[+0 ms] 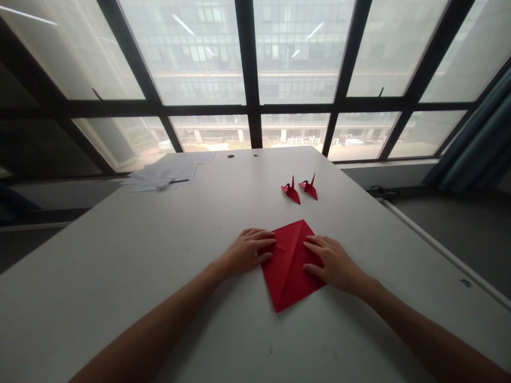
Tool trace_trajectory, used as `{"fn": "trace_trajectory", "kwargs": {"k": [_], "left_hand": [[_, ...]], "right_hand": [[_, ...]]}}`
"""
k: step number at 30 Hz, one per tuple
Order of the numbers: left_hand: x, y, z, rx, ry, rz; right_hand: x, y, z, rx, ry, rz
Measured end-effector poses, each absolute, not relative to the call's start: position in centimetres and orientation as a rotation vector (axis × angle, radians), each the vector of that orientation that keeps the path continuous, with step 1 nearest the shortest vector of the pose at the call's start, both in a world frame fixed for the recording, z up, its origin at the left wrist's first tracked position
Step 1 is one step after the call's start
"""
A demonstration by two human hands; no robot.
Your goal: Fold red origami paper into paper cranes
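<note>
A square sheet of red origami paper (288, 268) lies on the white table with one corner pointing toward me. A crease runs across it from the far corner to the near one. My left hand (250, 250) rests at its left edge, fingers stretched out onto the paper. On the opposite side my right hand (329, 261) lies over the right part of the sheet, fingers spread. Beyond the sheet stand two folded red paper cranes, a left crane (291, 192) and a right crane (309, 188), which neither hand touches.
The white table (191, 229) reaches toward large dark-framed windows. Loose white papers (167, 171) with a dark pen (179, 181) lie at its far left. Two small holes show near the far edge. A blue curtain (471, 138) hangs at the right.
</note>
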State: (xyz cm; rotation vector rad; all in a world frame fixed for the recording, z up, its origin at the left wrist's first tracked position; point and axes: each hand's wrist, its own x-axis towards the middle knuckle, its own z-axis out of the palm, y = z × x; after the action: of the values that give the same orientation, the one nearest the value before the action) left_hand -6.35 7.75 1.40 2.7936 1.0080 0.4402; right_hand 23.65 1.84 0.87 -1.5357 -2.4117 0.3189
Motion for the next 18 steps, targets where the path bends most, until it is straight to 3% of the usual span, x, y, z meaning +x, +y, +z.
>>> {"fn": "trace_trajectory", "kwargs": {"k": [18], "left_hand": [[-6.34, 8.10, 0.91, 2.722, 1.030, 0.377]], "right_hand": [[23.73, 1.84, 1.67, -1.543, -2.411, 0.437]]}}
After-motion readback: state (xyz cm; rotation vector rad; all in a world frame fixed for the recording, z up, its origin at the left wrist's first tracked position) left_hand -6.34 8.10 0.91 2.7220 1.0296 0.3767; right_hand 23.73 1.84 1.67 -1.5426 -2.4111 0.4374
